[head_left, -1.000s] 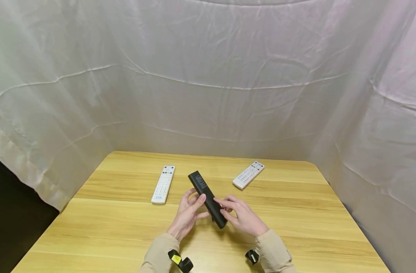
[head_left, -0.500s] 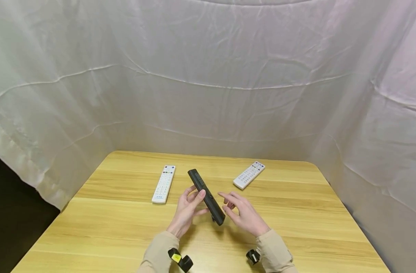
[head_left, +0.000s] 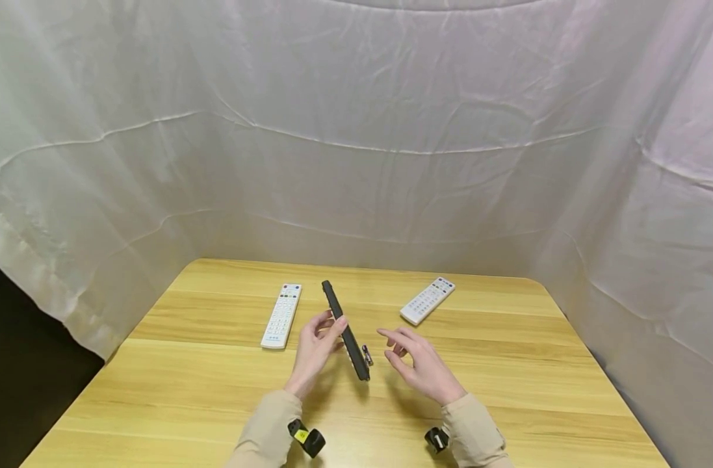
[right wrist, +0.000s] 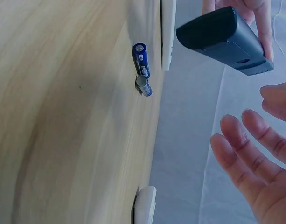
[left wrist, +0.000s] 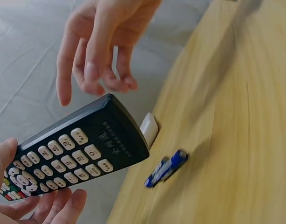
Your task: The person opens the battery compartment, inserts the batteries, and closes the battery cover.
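Note:
My left hand (head_left: 315,351) grips a black remote control (head_left: 346,331) between thumb and fingers, turned on edge above the table. Its white number buttons face the left wrist camera, while the right wrist view shows its dark back with the battery cover (right wrist: 236,51) in place. Bare and apart from the remote, my right hand (head_left: 417,364) hovers to its right with loosely bent fingers. Two blue batteries (right wrist: 141,60) lie close together on the tabletop between the hands, beside the remote's lower end in the head view.
A white remote control (head_left: 282,315) lies face up on the wooden table (head_left: 157,390) to the left. Another white remote (head_left: 427,300) lies slanted at the back right. Pale curtains (head_left: 368,188) hang around the table's back and sides.
The black remote has turned onto its edge and swung slightly left, so the batteries on the table now show. My right hand has come off the remote.

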Available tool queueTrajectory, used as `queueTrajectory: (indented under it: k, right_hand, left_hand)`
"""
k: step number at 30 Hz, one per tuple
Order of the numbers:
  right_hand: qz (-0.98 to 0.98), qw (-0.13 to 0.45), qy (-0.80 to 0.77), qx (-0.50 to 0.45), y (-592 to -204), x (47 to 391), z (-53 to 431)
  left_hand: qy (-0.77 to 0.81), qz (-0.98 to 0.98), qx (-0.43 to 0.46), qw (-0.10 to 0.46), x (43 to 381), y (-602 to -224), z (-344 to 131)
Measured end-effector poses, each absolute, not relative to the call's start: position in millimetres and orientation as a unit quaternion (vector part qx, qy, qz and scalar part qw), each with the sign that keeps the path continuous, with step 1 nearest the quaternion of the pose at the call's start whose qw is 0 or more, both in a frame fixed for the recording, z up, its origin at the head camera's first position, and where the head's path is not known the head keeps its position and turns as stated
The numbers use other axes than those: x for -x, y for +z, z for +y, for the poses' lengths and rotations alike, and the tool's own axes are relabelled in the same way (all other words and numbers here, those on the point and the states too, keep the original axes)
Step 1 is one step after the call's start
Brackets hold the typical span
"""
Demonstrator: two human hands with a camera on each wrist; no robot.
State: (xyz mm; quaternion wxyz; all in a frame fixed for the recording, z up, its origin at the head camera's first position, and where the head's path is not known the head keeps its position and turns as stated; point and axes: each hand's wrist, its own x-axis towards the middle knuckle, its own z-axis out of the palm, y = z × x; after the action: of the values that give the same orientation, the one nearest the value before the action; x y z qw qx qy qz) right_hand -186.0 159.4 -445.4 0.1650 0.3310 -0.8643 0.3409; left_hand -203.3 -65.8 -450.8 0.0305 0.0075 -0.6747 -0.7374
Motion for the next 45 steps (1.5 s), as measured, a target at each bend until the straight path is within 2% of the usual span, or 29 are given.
queueTrajectory:
  k: [19, 27, 37, 45]
  right_hand:
    - [-0.869, 0.153, 0.342, -0.322, -445, 185, 164]
    - [-0.871, 0.171, 0.334, -0.318, -446, 183, 169]
    - [-0.877, 0.156, 0.328, -0.314, -446, 183, 175]
    - [-0.881, 0.146, 0.327, -0.308, -447, 181, 178]
  left_hand:
    - [-0.470, -0.868, -0.008, 0.158, 236, -425, -94]
    - [-0.414, -0.897, -0.014, 0.155, 255, -421, -100]
    - [-0.323, -0.932, -0.022, 0.161, 277, -428, -105]
    - [-0.292, -0.946, -0.042, 0.135, 289, -435, -106]
